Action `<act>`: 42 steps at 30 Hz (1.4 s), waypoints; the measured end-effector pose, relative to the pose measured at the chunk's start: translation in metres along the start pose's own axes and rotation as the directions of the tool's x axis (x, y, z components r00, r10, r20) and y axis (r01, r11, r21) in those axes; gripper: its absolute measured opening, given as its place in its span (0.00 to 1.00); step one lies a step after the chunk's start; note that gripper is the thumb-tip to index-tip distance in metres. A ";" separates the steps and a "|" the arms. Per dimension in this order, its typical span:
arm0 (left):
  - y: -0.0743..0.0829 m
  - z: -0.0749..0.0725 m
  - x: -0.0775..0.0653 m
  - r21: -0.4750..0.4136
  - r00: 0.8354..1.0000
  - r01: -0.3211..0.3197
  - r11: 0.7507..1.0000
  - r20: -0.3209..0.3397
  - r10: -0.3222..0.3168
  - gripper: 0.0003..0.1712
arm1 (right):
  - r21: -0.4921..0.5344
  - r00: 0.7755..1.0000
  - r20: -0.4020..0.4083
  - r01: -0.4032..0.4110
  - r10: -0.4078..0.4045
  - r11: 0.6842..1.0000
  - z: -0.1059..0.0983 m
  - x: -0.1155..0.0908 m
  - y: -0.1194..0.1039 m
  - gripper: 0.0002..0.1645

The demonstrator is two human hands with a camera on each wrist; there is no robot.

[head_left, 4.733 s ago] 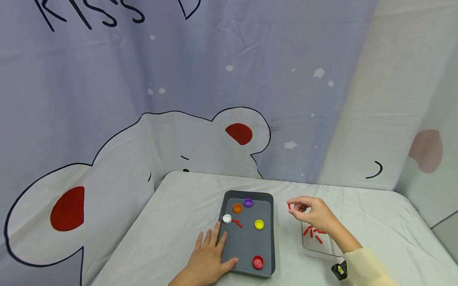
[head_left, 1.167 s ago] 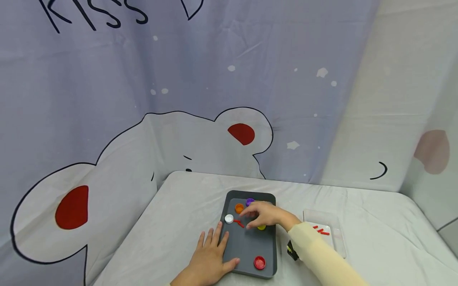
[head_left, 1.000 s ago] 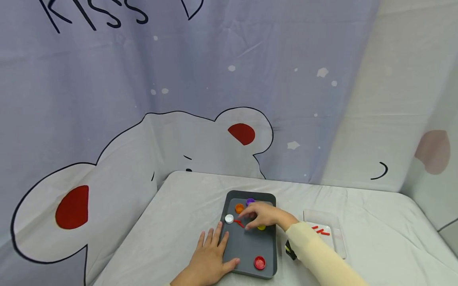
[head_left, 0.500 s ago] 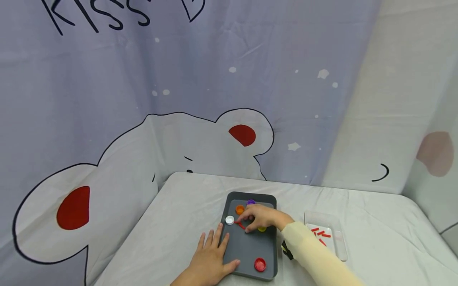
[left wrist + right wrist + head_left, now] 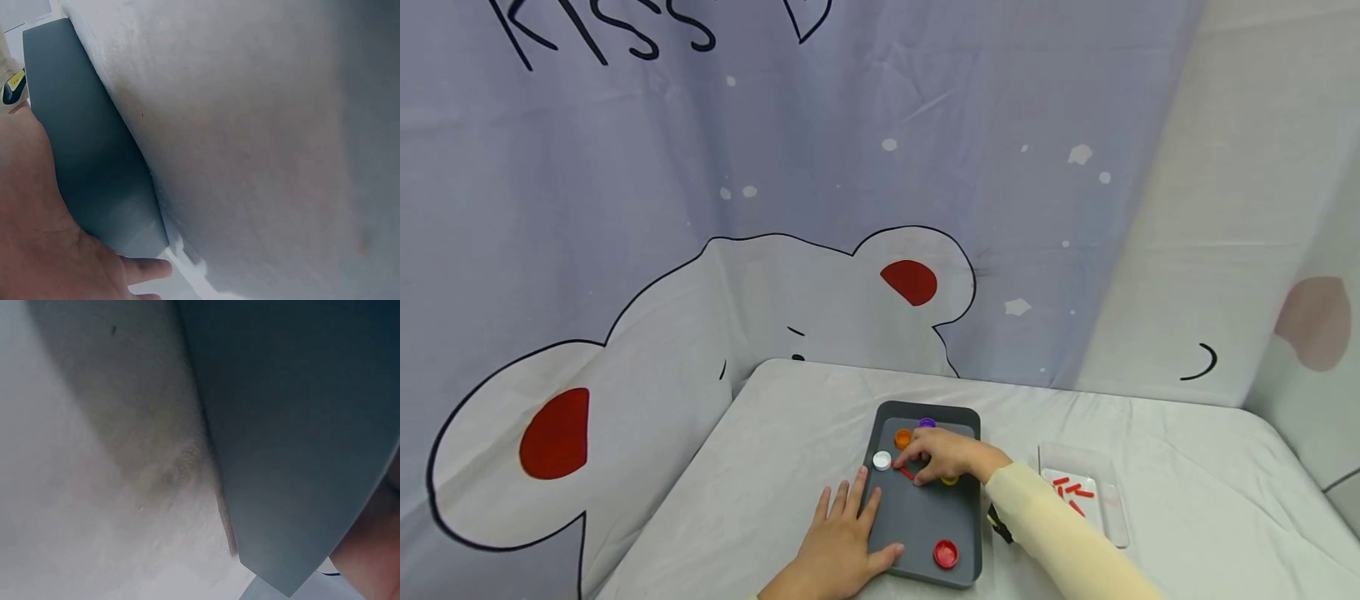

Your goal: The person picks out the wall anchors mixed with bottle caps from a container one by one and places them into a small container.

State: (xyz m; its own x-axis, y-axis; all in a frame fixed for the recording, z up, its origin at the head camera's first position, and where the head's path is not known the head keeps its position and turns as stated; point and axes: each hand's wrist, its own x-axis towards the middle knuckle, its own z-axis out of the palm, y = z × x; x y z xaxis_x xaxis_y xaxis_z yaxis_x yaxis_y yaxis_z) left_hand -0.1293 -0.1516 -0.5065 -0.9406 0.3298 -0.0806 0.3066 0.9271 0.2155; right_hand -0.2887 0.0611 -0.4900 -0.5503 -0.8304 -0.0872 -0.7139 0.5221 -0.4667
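A grey tray (image 5: pixel 917 521) lies on the white cloth. My left hand (image 5: pixel 838 542) rests on its left side, fingers spread. Over the upper part of the tray, my right hand (image 5: pixel 951 454) has its index finger and thumb curled at the two ends of a small red stick (image 5: pixel 907 473). A white cap (image 5: pixel 882 460) lies just left of those fingertips. Above are an orange cap (image 5: pixel 903 437) and a partly hidden purple cap (image 5: pixel 927 422). The yellow cap (image 5: pixel 951 481) is mostly covered by my right hand. A red cap (image 5: pixel 946 553) sits near the bottom.
Right of the tray, a clear plastic box (image 5: pixel 1114 500) holds several red sticks (image 5: pixel 1072 488), partly behind my right sleeve. A dark wrist device (image 5: pixel 998 525) hangs under that sleeve. A printed curtain (image 5: pixel 820 300) stands behind the cloth.
My right hand has come left from beside the box, where it pinched a red stick, to the tray. Lately its fingertips have closed in on the sticks by the white cap. My left hand stays.
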 end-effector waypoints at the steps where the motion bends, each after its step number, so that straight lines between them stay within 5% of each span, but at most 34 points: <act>1: 0.000 0.000 0.000 0.000 1.000 0.000 1.000 -0.001 0.000 0.54 | 0.000 1.000 -0.001 -0.002 0.002 1.000 0.000 0.000 0.000 0.22; 42: -0.002 0.001 0.000 0.016 1.000 -0.016 1.000 -0.013 0.016 0.54 | -0.054 1.000 -0.026 -0.016 0.014 0.998 0.000 0.002 -0.001 0.13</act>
State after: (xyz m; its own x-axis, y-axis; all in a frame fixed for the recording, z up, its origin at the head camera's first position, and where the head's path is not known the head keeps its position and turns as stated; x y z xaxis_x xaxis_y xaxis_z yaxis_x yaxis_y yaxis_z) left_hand -0.1301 -0.1528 -0.5082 -0.9375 0.3420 -0.0648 0.3234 0.9246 0.2011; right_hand -0.2890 0.0587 -0.4898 -0.5717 -0.8174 -0.0707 -0.7276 0.5449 -0.4168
